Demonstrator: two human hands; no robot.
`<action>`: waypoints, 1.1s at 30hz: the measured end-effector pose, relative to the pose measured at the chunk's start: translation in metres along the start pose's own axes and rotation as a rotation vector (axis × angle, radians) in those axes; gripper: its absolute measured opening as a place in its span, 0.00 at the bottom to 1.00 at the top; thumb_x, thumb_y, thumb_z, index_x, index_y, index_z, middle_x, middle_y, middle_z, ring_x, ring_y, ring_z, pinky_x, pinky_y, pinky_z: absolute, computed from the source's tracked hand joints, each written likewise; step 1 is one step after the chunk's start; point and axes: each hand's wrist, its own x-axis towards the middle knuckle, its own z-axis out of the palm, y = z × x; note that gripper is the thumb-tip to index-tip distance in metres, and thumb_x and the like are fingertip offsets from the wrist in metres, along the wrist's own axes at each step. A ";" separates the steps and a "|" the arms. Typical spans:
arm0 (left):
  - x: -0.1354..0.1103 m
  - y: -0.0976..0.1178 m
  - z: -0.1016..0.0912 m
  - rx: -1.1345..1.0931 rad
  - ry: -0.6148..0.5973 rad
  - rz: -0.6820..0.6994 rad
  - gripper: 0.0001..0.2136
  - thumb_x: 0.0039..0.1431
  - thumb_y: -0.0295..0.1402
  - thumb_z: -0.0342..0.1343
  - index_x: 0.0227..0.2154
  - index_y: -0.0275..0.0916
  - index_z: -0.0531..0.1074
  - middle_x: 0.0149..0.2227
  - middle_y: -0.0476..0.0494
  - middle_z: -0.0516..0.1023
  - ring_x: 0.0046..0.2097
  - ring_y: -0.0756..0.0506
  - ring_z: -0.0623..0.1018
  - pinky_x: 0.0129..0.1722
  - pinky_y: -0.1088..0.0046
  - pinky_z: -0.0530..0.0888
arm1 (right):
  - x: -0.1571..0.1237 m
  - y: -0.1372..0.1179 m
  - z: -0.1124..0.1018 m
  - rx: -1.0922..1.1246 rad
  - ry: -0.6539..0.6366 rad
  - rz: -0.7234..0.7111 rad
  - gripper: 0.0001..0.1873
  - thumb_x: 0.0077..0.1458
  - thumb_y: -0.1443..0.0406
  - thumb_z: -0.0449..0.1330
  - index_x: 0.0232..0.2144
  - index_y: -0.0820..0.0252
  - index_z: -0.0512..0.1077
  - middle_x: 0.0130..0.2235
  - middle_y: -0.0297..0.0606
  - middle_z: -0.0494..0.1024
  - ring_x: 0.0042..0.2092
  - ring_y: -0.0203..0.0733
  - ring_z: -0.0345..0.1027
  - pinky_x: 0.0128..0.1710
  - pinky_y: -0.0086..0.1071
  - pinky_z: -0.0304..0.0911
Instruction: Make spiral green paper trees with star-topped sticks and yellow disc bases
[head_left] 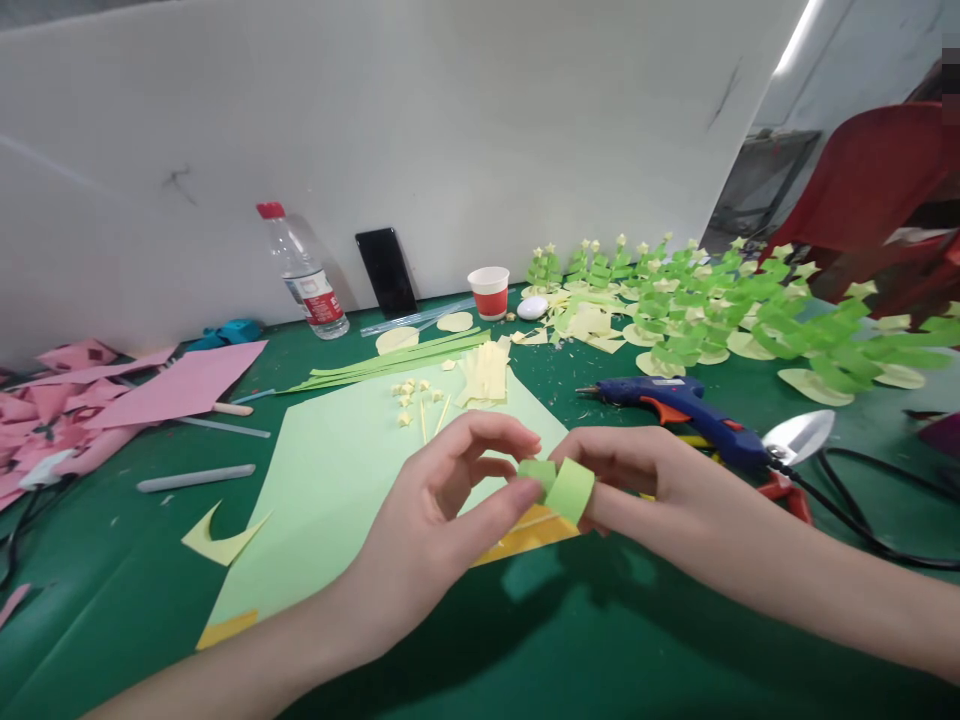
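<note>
Between my two hands, above the front of a pale green sheet (322, 480), is a curled green paper strip (571, 490). My left hand (457, 490) pinches the strip's left end between thumb and fingers. At its right end, my right hand (630, 470) grips the looped part, with the fingertips partly hidden behind the paper. Small folded paper stars (406, 402) and thin yellow strips (424, 420) lie on the sheet just beyond my hands. A stack of pale yellow paper strips (486, 372) rests at the sheet's far edge.
Right of my hands lies a blue glue gun (675, 400) with a black cable. Paper plants with star tops (697, 300) crowd the back right. A paper cup (490, 292), phone (386, 272) and bottle (311, 280) stand along the white board. Pink paper (176, 385) lies left.
</note>
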 end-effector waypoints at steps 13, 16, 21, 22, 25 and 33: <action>-0.003 0.003 -0.002 0.084 0.004 0.113 0.07 0.49 0.24 0.59 0.30 0.43 0.73 0.32 0.52 0.72 0.36 0.52 0.70 0.37 0.80 0.68 | 0.003 0.002 -0.001 0.252 -0.111 0.058 0.08 0.50 0.63 0.56 0.23 0.61 0.64 0.20 0.27 0.59 0.23 0.28 0.49 0.23 0.21 0.48; -0.003 0.004 -0.003 0.059 0.019 0.105 0.06 0.49 0.26 0.59 0.29 0.43 0.73 0.32 0.52 0.73 0.35 0.52 0.70 0.36 0.80 0.69 | 0.003 0.003 0.001 0.259 -0.117 0.031 0.06 0.49 0.67 0.54 0.22 0.61 0.63 0.20 0.27 0.60 0.23 0.28 0.50 0.24 0.21 0.49; -0.004 0.008 -0.003 0.036 0.048 0.067 0.05 0.51 0.25 0.58 0.27 0.43 0.74 0.30 0.53 0.74 0.34 0.53 0.71 0.34 0.81 0.70 | 0.004 0.004 0.000 0.249 -0.141 0.006 0.04 0.50 0.68 0.52 0.24 0.61 0.64 0.22 0.28 0.63 0.25 0.27 0.53 0.24 0.20 0.51; -0.004 0.009 -0.003 0.020 0.049 0.059 0.05 0.51 0.26 0.58 0.27 0.43 0.74 0.30 0.53 0.74 0.33 0.53 0.71 0.34 0.81 0.70 | 0.003 0.004 0.000 0.244 -0.147 -0.004 0.05 0.50 0.68 0.52 0.24 0.61 0.64 0.22 0.28 0.63 0.25 0.27 0.53 0.24 0.19 0.51; -0.004 0.008 -0.003 -0.042 0.048 0.032 0.05 0.52 0.26 0.57 0.27 0.43 0.75 0.30 0.53 0.74 0.33 0.54 0.72 0.34 0.82 0.71 | 0.003 0.004 -0.001 0.215 -0.159 -0.024 0.06 0.51 0.69 0.50 0.22 0.61 0.63 0.22 0.28 0.63 0.25 0.27 0.54 0.25 0.19 0.51; -0.003 0.004 -0.004 -0.123 0.040 0.008 0.05 0.52 0.28 0.57 0.27 0.43 0.76 0.30 0.52 0.76 0.34 0.52 0.74 0.35 0.80 0.73 | 0.003 0.000 -0.001 0.123 -0.125 -0.034 0.10 0.52 0.67 0.50 0.20 0.61 0.60 0.21 0.29 0.61 0.24 0.28 0.52 0.24 0.22 0.49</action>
